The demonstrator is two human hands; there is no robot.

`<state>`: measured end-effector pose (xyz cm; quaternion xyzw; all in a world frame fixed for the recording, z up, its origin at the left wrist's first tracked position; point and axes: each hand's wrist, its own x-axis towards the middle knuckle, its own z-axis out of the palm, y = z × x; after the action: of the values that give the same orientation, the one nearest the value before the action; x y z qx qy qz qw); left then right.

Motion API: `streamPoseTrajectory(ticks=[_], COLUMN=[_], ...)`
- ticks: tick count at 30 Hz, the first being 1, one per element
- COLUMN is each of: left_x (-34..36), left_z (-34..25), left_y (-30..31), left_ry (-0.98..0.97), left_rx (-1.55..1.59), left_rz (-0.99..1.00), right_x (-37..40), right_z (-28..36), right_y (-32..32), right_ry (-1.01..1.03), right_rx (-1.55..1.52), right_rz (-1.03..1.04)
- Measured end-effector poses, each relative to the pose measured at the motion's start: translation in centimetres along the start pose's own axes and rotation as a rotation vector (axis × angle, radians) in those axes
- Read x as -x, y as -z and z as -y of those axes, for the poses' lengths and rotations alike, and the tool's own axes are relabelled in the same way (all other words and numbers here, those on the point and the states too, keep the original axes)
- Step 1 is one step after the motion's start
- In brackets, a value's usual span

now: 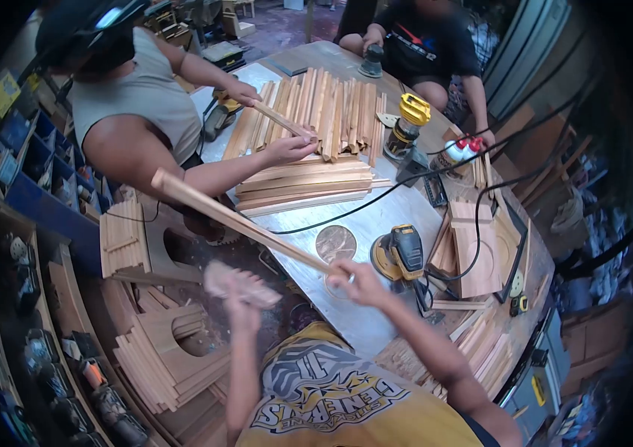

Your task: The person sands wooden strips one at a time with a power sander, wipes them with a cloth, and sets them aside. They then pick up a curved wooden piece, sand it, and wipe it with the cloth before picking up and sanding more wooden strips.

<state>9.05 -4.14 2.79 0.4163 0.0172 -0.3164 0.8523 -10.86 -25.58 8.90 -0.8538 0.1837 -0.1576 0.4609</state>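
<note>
My right hand (362, 282) is closed round the near end of a long wooden strip (242, 223). The strip slants up to the left, its far end in front of a co-worker's arm. Lower left, my left hand (242, 292) grips a pale block-shaped thing (220, 280), smeared by motion; its exact kind I cannot tell. It sits below the strip and apart from it. A yellow and black sander (398, 253) rests on the metal sheet (331, 316) just right of my right hand.
Stacked wooden strips (305, 179) cover the table's middle. Another strip (281, 118) is in a co-worker's hands at left. Across the table, a second person's hand rests on a sander (371, 61). Black cables (376, 195) cross above the table. Wooden panels (473, 253) lie at right.
</note>
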Motion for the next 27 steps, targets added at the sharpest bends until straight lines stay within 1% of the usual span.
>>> streamPoseTrajectory(ticks=[1,2,3,4,6,7,9,10,12,14,16,17,19,20,21,22,23,24,25,26,27], left_x=[0.6,1.2,1.5,2.1,2.2,2.4,2.6,2.7,2.5,1.9,1.7,1.8,1.6,1.6,1.7,2.0,2.2,2.3,2.2,2.3,2.6], left_z=[1.9,3.6,4.9,5.8,5.0,4.7,4.1,4.1,4.8,6.0,5.8,5.8,6.1,6.3,6.7,6.9,7.0,7.0,7.0,7.2,7.0], left_y=[-2.7,-5.6,-6.6,-7.6,-7.8,-8.2,-8.4,-8.3,-8.0,-7.0,-7.1,-7.2,-7.1,-7.0,-7.2,-7.0,-6.7,-6.5,-6.0,-5.8,-5.8], left_ry=[-0.001,-0.032,-0.013,-0.093,-0.037,-0.028,0.110,0.114,0.085,0.062,0.091,0.141,0.159,0.176,0.113,0.128,0.122,0.116,0.161,0.176,0.220], left_rx=[0.068,0.064,0.090,-0.043,0.069,0.075,0.139,0.138,-0.215,-0.178,-0.256,-0.214,-0.248,-0.286,-0.268,-0.258,-0.292,-0.324,-0.389,-0.380,-0.368], left_rz=[0.072,0.043,0.348,0.362,0.506,0.501,0.552,0.554,0.485,0.493,0.547,0.492,0.500,0.520,0.577,0.575,0.581,0.587,0.593,0.592,0.575], right_x=[0.9,1.6,2.4,3.1,4.2,4.5,5.0,5.1,5.2,5.4,5.4,5.5,5.4,5.5,5.5,5.9,6.2,6.4,6.7,6.8,6.9], right_z=[0.4,1.3,1.0,0.9,0.7,1.6,2.0,2.1,1.7,1.7,2.1,2.4,3.9,3.6,3.2,3.0,2.8,2.9,3.0,3.2,3.8], right_y=[-2.3,-4.1,-6.0,-7.3,-8.4,-8.2,-7.9,-7.8,-8.1,-8.3,-8.7,-8.9,-9.0,-9.4,-9.5,-9.6,-9.3,-9.0,-8.9,-8.9,-8.9], right_ry=[-0.024,-0.089,-0.102,-0.108,-0.236,-0.278,-0.328,-0.362,-0.362,-0.362,-0.331,-0.332,-0.233,-0.241,-0.270,-0.308,-0.300,-0.318,-0.330,-0.338,-0.355], right_rx=[-0.101,-0.142,-0.130,-0.121,-0.311,-0.359,-0.393,-0.424,-0.458,-0.486,-0.292,-0.291,0.086,0.090,0.074,0.056,0.078,0.086,0.005,-0.079,-0.071], right_rz=[0.015,0.014,-0.024,-0.011,-0.127,-0.127,-0.121,-0.117,-0.127,-0.124,-0.093,-0.084,-0.129,-0.123,-0.072,-0.021,0.029,0.032,0.064,0.093,0.065])
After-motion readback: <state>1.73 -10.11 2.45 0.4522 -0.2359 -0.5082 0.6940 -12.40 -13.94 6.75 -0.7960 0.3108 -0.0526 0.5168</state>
